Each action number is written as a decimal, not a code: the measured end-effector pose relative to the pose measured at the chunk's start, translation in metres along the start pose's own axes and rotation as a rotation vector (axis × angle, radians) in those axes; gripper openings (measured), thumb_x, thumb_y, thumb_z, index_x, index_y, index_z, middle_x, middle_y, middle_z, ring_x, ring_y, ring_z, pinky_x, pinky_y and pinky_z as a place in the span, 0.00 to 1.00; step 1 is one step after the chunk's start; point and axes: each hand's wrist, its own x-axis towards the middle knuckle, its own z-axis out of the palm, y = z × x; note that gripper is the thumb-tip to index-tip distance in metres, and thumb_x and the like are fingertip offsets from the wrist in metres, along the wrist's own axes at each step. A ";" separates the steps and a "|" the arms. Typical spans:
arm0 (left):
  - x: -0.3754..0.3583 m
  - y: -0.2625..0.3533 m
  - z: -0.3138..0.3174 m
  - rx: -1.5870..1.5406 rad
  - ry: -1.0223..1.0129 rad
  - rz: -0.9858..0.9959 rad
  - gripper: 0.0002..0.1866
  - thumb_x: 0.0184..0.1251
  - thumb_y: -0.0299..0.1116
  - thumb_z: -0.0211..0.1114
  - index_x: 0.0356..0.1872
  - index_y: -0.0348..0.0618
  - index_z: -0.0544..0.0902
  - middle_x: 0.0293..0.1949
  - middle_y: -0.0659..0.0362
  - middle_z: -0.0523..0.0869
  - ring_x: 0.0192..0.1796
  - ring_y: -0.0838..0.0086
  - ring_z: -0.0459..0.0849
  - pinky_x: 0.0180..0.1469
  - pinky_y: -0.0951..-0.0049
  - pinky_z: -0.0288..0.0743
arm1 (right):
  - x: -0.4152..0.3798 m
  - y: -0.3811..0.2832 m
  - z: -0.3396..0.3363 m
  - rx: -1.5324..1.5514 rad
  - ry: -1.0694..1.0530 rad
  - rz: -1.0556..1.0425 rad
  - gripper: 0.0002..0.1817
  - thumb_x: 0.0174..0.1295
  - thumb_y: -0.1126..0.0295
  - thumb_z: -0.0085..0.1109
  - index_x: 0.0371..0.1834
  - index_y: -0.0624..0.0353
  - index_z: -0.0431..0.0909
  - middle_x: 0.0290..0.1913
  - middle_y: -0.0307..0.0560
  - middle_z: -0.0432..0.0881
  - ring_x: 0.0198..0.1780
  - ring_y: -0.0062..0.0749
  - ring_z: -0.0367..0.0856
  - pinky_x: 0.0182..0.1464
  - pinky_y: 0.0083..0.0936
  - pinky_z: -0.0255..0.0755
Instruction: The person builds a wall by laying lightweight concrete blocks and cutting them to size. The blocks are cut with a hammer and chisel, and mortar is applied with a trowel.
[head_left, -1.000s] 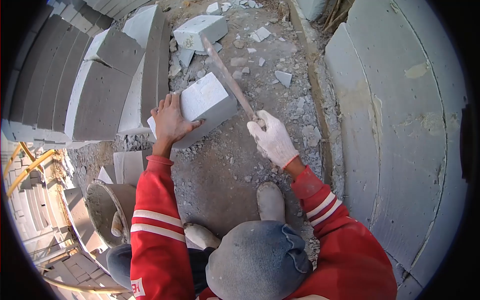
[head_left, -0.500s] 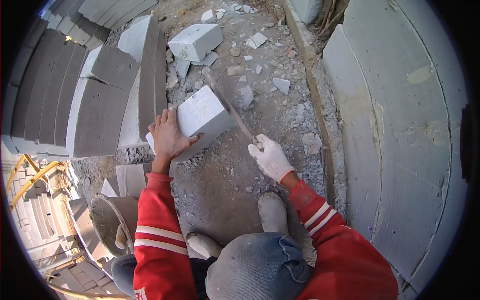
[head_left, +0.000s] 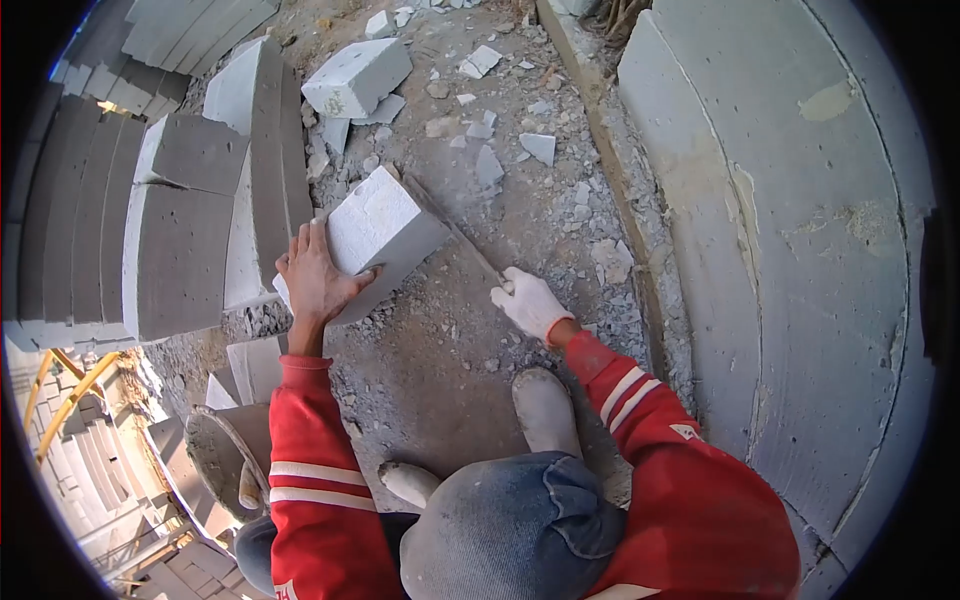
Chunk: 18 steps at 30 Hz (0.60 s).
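Observation:
A pale grey block (head_left: 385,235) is tilted above the ground in front of me. My bare left hand (head_left: 322,275) grips its near left end, thumb on the side face and fingers spread over the top edge. My right hand (head_left: 530,302), in a white knitted glove, is closed round the near end of a long, thin tool (head_left: 455,230). The tool's far part lies along the block's right end, touching it or very close. Its exact shape is hard to make out.
Stacked blocks (head_left: 185,225) stand at the left. Another block (head_left: 358,78) and broken pieces (head_left: 538,148) lie on the ground ahead. A grey block wall (head_left: 780,240) rises at the right. A bucket (head_left: 215,465) stands at the lower left, near my boots (head_left: 547,410).
The whole view has shifted a little. The tool's far end has moved back toward me along the block's right end, and it looks less blurred. Both hands keep their hold.

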 end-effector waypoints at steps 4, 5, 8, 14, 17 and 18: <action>-0.007 0.001 0.000 0.006 -0.011 0.013 0.59 0.36 0.58 0.86 0.73 0.45 0.71 0.63 0.53 0.80 0.67 0.55 0.78 0.69 0.48 0.64 | -0.006 -0.061 -0.061 0.493 -0.114 0.114 0.22 0.72 0.54 0.64 0.47 0.66 0.75 0.30 0.53 0.82 0.30 0.45 0.81 0.38 0.39 0.77; 0.001 0.001 0.000 -0.005 0.019 0.030 0.59 0.36 0.59 0.86 0.73 0.44 0.70 0.63 0.53 0.80 0.67 0.55 0.78 0.69 0.48 0.64 | 0.000 -0.075 -0.076 0.436 -0.009 -0.077 0.18 0.75 0.57 0.64 0.46 0.62 0.76 0.28 0.41 0.78 0.25 0.24 0.73 0.30 0.27 0.72; 0.000 -0.003 0.002 0.000 0.022 0.027 0.59 0.36 0.60 0.85 0.73 0.44 0.70 0.62 0.53 0.80 0.67 0.56 0.78 0.69 0.49 0.64 | 0.001 -0.141 -0.125 0.863 0.081 -0.199 0.13 0.76 0.62 0.64 0.45 0.61 0.77 0.29 0.36 0.79 0.27 0.13 0.72 0.28 0.16 0.67; 0.001 -0.002 0.002 0.007 0.019 0.017 0.59 0.35 0.59 0.85 0.73 0.44 0.70 0.62 0.53 0.80 0.67 0.55 0.77 0.69 0.49 0.64 | 0.031 -0.085 -0.062 0.343 -0.004 -0.150 0.17 0.71 0.60 0.65 0.39 0.68 0.80 0.26 0.52 0.79 0.31 0.33 0.82 0.38 0.35 0.76; 0.008 -0.001 -0.001 -0.007 0.043 0.029 0.59 0.35 0.60 0.85 0.73 0.44 0.70 0.62 0.53 0.80 0.67 0.55 0.77 0.69 0.49 0.63 | 0.031 -0.050 -0.038 0.160 -0.082 -0.069 0.22 0.68 0.54 0.64 0.34 0.67 0.80 0.26 0.60 0.79 0.30 0.49 0.80 0.39 0.40 0.75; 0.012 0.002 -0.001 -0.013 0.052 0.018 0.59 0.35 0.60 0.85 0.73 0.44 0.70 0.62 0.53 0.80 0.67 0.55 0.77 0.69 0.48 0.64 | 0.034 -0.060 -0.050 0.234 -0.141 -0.023 0.23 0.69 0.52 0.63 0.33 0.66 0.79 0.26 0.61 0.80 0.30 0.52 0.79 0.39 0.40 0.75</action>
